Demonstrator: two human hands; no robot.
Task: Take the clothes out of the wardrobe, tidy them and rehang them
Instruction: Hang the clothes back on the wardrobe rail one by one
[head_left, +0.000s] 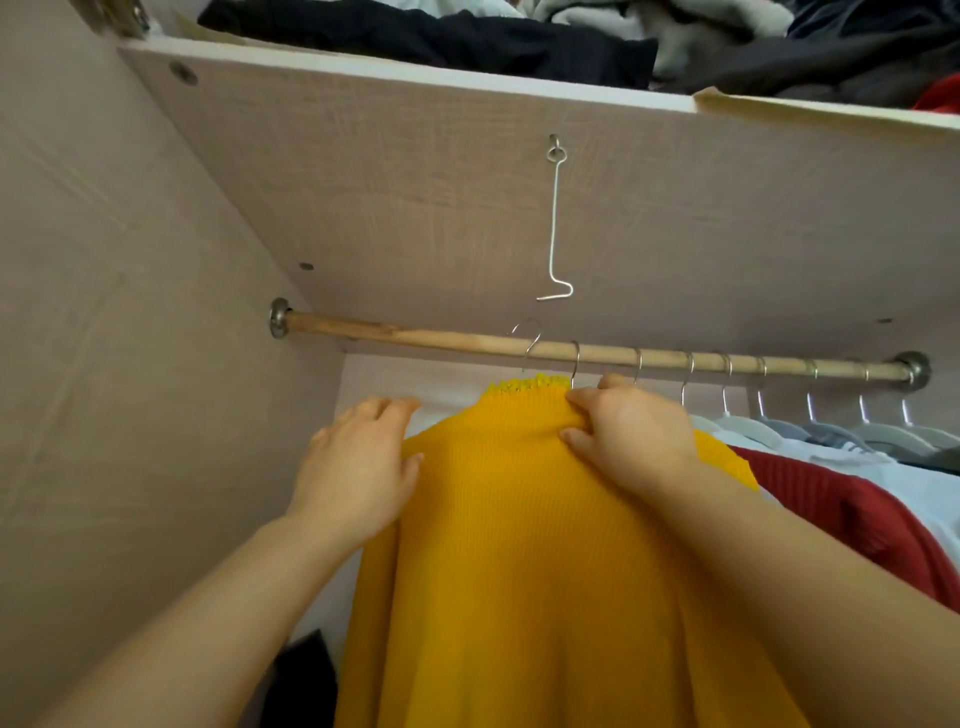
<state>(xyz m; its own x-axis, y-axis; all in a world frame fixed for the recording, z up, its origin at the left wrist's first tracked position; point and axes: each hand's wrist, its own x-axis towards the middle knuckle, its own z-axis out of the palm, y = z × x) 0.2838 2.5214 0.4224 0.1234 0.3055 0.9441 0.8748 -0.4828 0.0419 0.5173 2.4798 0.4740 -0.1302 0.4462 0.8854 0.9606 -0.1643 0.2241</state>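
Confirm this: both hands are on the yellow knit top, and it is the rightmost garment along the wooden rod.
Wrong in one respect. The head view shows the yellow knit top as the leftmost garment along the wooden rod, not the rightmost; the red garment and others lie to its right. The left hand and right hand are both on it.

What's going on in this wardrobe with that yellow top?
A person is handling a yellow knit top on a hanger, whose hook is up at the wooden rail. The left hand rests on one shoulder of it, and the right hand pinches the fabric at the other. Other clothes hang along the rail to the right, a red garment among them. Whether the hook sits fully on the rail is hard to tell.
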